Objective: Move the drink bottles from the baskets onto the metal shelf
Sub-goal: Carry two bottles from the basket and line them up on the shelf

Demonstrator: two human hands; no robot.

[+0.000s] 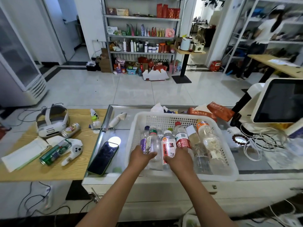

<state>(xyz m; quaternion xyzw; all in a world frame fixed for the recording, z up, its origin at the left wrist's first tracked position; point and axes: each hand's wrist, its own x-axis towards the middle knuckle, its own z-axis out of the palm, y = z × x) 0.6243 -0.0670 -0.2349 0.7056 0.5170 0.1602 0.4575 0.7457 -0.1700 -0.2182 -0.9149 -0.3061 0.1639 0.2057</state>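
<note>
Both hands deep in the white basket on the desk, fingers mostly hidden among bottles, grip hard to tell, phone beside.

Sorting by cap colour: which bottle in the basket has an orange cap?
The bottle farthest right in the basket, with an orange label; the others have red, white, green or blue caps.

The white perforated plastic basket holds clear plastic bottles: one with a green cap and pale label, one with a white cap and red-and-white label, one with a red cap and red label, and one with an orange label. Beside the basket lie a black glossy phone, a green drink can and orange tissue packs.
</note>
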